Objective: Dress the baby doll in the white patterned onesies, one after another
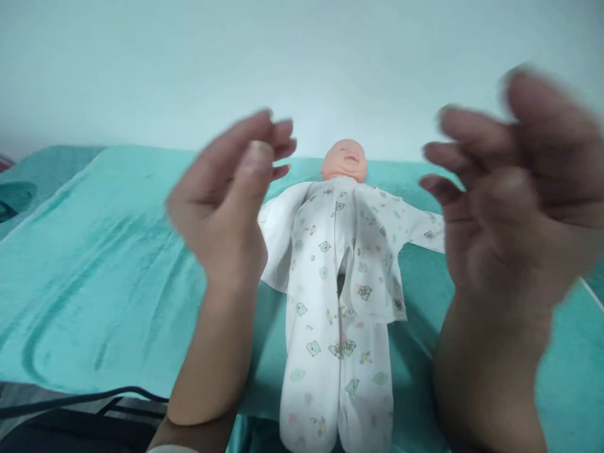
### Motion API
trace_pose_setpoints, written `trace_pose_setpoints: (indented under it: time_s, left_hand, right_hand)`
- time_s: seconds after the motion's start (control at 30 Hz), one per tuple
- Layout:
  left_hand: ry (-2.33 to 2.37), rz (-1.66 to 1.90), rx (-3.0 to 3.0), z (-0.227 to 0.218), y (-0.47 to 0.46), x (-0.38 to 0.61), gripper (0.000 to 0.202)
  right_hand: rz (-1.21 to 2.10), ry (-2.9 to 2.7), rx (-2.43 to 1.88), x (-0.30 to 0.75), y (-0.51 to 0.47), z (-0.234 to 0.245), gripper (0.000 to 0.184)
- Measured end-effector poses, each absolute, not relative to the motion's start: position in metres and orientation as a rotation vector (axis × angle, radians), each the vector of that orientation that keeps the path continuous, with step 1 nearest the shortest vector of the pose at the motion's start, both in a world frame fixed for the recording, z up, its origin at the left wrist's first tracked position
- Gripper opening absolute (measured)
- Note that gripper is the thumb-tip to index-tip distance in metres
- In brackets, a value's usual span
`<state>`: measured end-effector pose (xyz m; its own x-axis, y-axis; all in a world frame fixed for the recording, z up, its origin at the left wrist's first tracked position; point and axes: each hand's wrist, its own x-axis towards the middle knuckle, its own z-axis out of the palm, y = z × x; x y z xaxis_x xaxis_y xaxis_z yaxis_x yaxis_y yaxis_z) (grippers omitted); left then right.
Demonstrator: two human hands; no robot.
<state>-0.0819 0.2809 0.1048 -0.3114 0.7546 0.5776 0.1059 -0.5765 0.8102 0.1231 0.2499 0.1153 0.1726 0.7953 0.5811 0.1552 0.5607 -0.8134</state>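
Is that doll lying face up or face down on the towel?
Face up. The doll lies flat on the teal towel, its face showing above the white printed sleepsuit.

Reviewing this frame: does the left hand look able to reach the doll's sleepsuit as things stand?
Probably yes. The left hand is raised, empty and loosely curled, and nothing shows between it and the sleepsuit on the teal towel; the right hand is up on the other side.
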Motion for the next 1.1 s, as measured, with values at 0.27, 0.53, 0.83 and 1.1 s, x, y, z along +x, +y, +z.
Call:
trace_pose_setpoints:
  time_s: [0.27, 0.53, 0.83, 1.1]
  left_hand:
    - [2.117, 0.856, 1.967, 0.027, 0.351, -0.115, 0.023]
    - [2.095, 0.748, 1.888, 0.022, 0.356, -0.120, 0.025]
    - [1.431, 0.972, 1.530, 0.064, 0.327, -0.105, 0.032]
    - [0.909, 0.615, 1.618, 0.098, 0.284, -0.081, 0.033]
  right_hand:
    - [0.471, -1.531, -1.333, 0.129, 0.311, 0.053, 0.016]
    - [0.498, -1.611, -1.451, 0.130, 0.316, 0.039, 0.008]
    - [0.611, -1.545, -1.381, 0.132, 0.318, 0.038, 0.014]
    - [0.679, -1.513, -1.334, 0.133, 0.320, 0.033, 0.018]
